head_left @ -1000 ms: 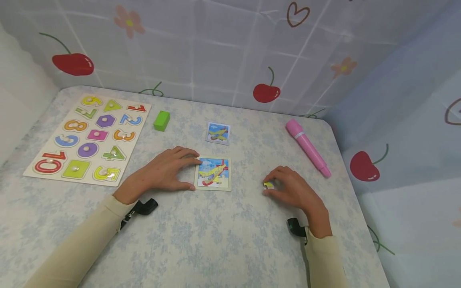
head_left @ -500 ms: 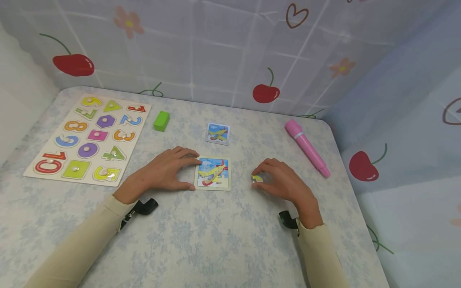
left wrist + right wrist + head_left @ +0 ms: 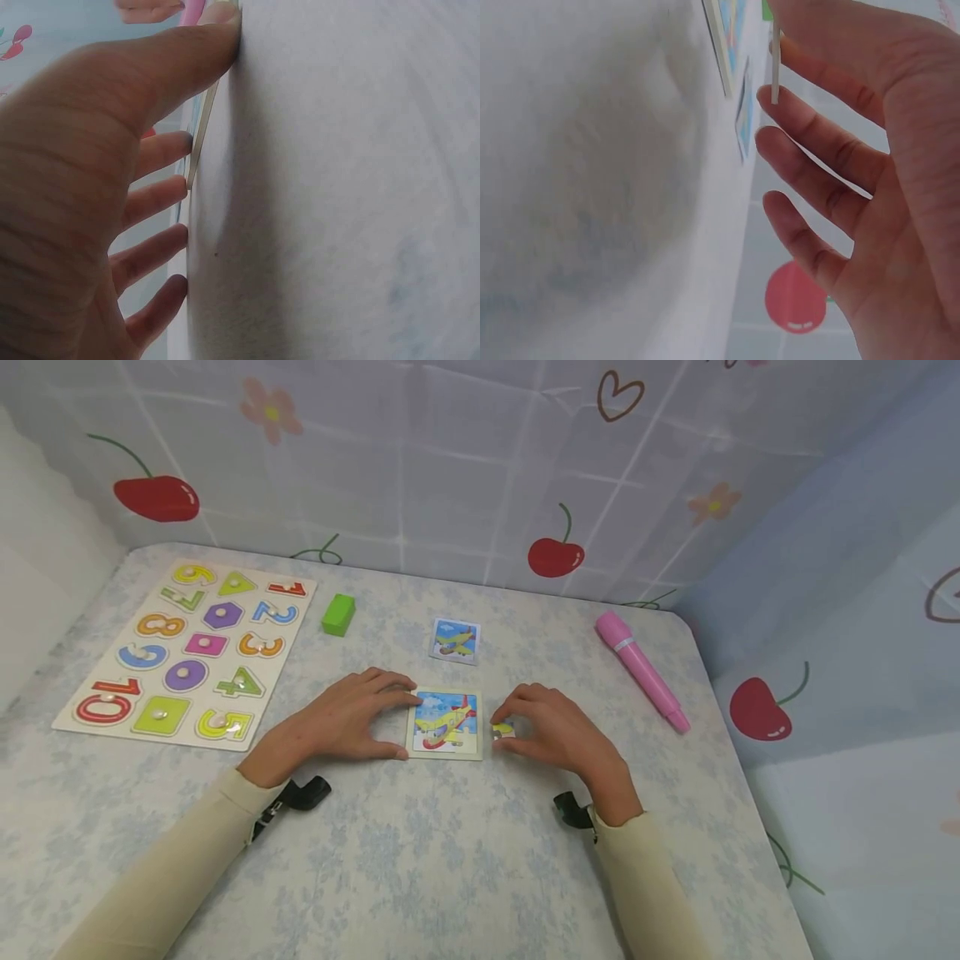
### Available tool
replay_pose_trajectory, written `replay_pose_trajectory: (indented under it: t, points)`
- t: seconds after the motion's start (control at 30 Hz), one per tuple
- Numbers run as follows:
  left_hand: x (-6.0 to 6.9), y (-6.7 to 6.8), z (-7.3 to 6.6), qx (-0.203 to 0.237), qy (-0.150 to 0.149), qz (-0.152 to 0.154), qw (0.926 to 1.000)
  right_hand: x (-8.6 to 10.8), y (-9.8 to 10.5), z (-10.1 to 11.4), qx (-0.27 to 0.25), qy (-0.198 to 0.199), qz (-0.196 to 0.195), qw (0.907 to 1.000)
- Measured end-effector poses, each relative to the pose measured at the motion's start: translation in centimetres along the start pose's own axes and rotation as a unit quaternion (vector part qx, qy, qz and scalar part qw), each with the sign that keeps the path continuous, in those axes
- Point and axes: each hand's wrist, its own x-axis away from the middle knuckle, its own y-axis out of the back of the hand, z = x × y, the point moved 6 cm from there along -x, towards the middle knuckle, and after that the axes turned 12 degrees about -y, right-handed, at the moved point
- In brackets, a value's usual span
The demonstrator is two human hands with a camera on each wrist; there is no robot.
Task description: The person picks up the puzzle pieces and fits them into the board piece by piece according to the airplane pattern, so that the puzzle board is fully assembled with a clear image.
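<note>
In the head view, a jigsaw puzzle board (image 3: 445, 723) with a yellow airplane picture lies flat mid-table, one spot at its lower right being pale. My left hand (image 3: 343, 717) rests at the board's left side, thumb at the near corner and fingertips at the far corner. Its fingers look fairly straight in the left wrist view. Close to the board's right edge, my right hand (image 3: 558, 732) pinches a small yellow-and-white puzzle piece (image 3: 503, 732) between thumb and index finger. The piece (image 3: 775, 67) appears as a thin edge, raised off the table, in the right wrist view.
Behind the board lies a small airplane picture card (image 3: 455, 641). A green block (image 3: 339, 614) and a number-and-shape peg board (image 3: 247, 581) are at the left. A pink marker-like stick (image 3: 642, 671) lies at the right. A patterned curtain (image 3: 465, 468) rises behind the table.
My right hand has moved left with the puzzle piece, from well right of the board to just beside it. The left hand and the board stay in place.
</note>
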Motion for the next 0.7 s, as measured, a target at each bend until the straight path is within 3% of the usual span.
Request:
replay_pose_trajectory:
  t: [0.7]
  points:
    - [0.0,0.1,0.0,0.001,-0.003,0.000,1.0000,-1.1,-2.8,2.9,0.027,0.033,-0.020,0.9989]
